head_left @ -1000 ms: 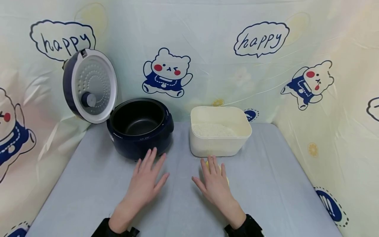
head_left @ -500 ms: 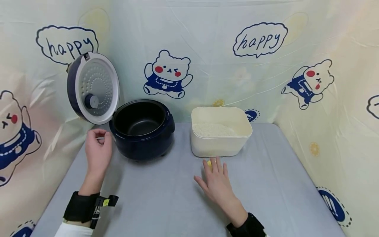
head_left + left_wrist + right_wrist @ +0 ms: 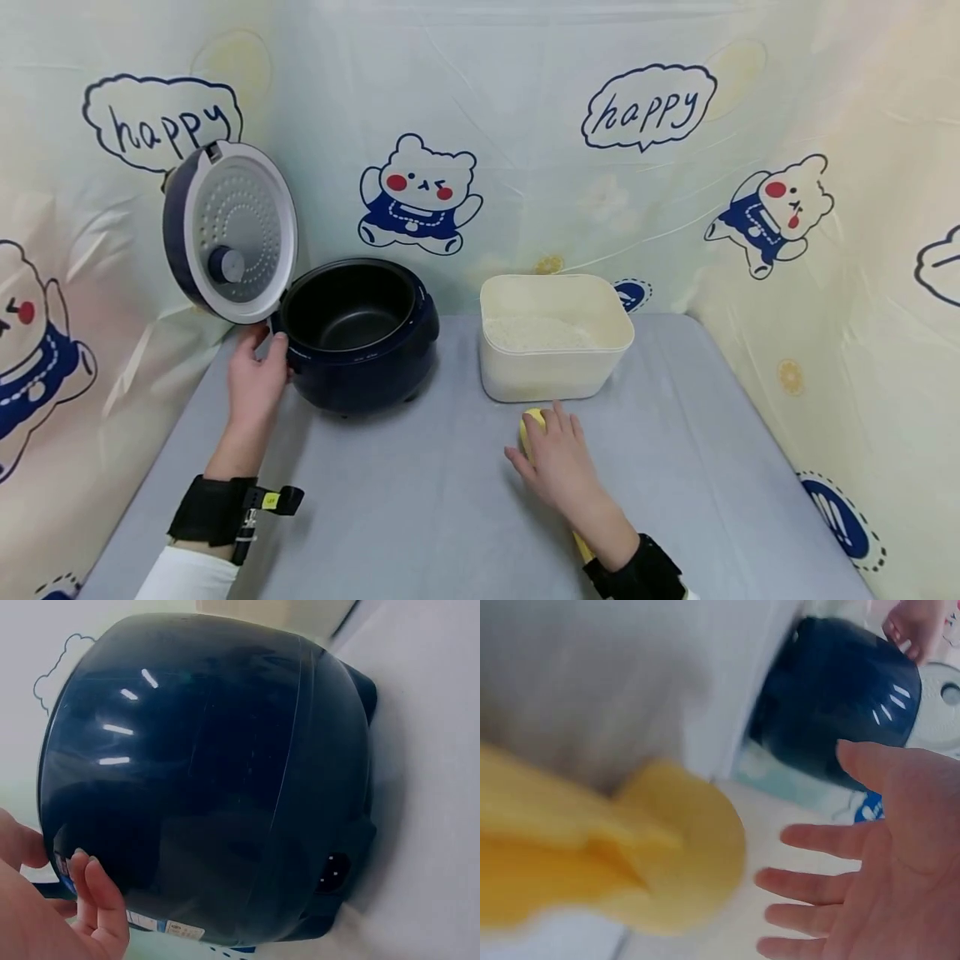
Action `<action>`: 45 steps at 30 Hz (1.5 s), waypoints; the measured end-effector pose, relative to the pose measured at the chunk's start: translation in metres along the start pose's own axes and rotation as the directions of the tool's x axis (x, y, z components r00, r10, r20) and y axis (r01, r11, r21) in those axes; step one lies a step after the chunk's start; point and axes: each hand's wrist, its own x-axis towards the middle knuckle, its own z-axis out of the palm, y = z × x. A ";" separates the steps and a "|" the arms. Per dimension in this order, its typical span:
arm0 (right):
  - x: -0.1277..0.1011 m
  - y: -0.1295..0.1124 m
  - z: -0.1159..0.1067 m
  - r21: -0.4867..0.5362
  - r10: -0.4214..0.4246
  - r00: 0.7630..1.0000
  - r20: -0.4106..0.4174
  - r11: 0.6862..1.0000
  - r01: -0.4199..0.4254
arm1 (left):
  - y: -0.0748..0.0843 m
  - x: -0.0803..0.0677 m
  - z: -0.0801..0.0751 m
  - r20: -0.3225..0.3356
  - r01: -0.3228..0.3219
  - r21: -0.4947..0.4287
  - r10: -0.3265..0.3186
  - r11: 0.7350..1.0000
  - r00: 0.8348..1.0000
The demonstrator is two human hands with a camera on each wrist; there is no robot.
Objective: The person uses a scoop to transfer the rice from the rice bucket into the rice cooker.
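Now we are working over the grey surface [image 3: 420, 500], with the blue cooker [image 3: 360, 346] standing at its back left, its lid [image 3: 228, 233] swung up and the dark pot showing empty. Just to its right, apart from it, the cream tub [image 3: 555, 371] is sitting with white rice lying inside.

Our left hand [image 3: 257, 377] is resting against the cooker's left flank, just below the hinge; in the left wrist view the fingers [image 3: 101, 889] are lying nearly straight against the glossy shell, touching it without curling round anything.

Our right hand [image 3: 558, 462] is hovering over the yellow scoop [image 3: 532, 421], which is lying on the surface just in front of the tub. The right wrist view is showing the palm spread with the fingers apart and the scoop's bowl [image 3: 679, 847] beside them, not yet held. The scoop's long axis is running toward us: bowl near the tub, handle tip [image 3: 583, 547] peeking out by the wrist, so the handle is passing right under the palm. We judge the right hand far the nearer of the two, and a grip would mean closing straight down around that handle.
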 end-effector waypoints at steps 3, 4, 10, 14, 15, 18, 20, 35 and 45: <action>0.001 0.007 -0.014 -0.035 -0.009 1.000 0.003 0.999 0.009 | 0.001 0.000 0.000 -0.002 -0.010 0.019 0.010 1.000 1.000; 0.001 0.010 -0.019 -0.043 -0.007 1.000 0.011 0.999 0.008 | 0.002 0.000 0.000 -0.006 -0.013 0.020 0.013 1.000 1.000; -0.015 0.024 -0.041 -0.096 0.043 0.986 0.162 0.995 -0.028 | 0.004 0.001 0.001 -0.008 -0.028 0.050 0.028 0.998 1.000; -0.030 0.027 -0.041 -0.146 0.059 0.967 0.248 0.989 -0.023 | 0.004 0.002 0.000 -0.008 -0.034 0.099 0.035 0.994 0.999; -0.033 0.027 -0.040 -0.153 0.063 0.962 0.265 0.988 -0.022 | 0.004 0.002 0.000 -0.011 -0.033 0.118 0.035 0.992 0.999; -0.041 0.028 -0.034 -0.144 0.086 0.941 0.327 0.989 -0.041 | 0.006 0.004 0.000 -0.021 -0.042 0.187 0.047 0.981 0.999; -0.045 0.029 -0.028 -0.121 0.099 0.924 0.370 0.991 -0.058 | 0.006 0.005 0.001 -0.031 -0.057 0.222 0.065 0.973 0.997; -0.060 0.037 -0.007 -0.107 0.074 0.966 0.246 0.993 -0.049 | 0.002 0.007 0.007 -0.047 -0.096 0.202 0.108 0.975 0.993; -0.058 0.047 -0.018 -0.098 -0.063 0.996 0.065 0.993 0.069 | 0.002 0.006 0.007 -0.053 -0.053 0.174 0.063 0.983 0.997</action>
